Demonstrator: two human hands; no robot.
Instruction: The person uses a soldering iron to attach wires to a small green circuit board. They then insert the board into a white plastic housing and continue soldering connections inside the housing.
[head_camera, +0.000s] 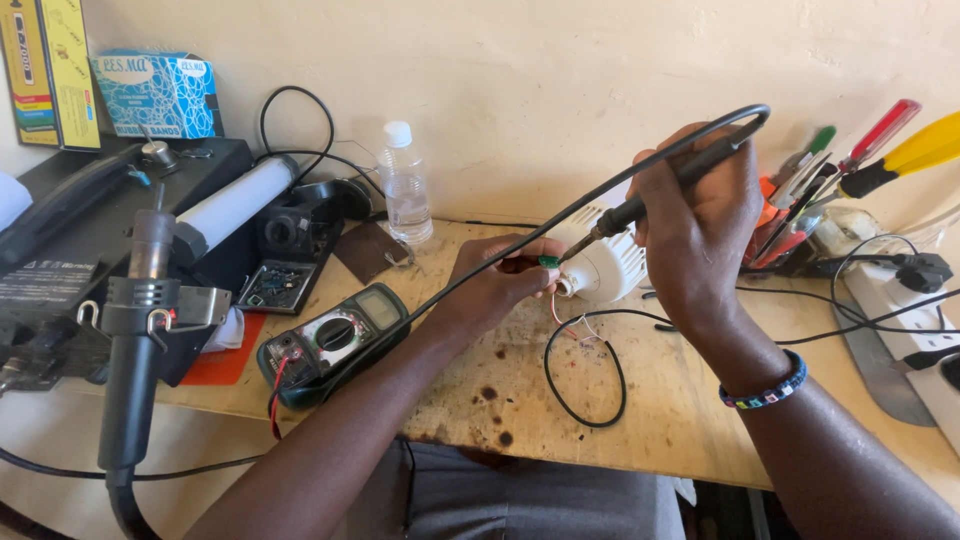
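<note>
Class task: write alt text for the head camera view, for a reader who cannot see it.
Over a worn wooden workbench, the right hand holds a soldering iron with its tip at a small green part pinched in the left hand, beside a white bulb housing. A multimeter, a water bottle and a hot-air tool lie to the left.

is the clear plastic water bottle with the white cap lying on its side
No, the clear plastic water bottle stands upright on the wooden table against the wall, white cap on top.
</note>
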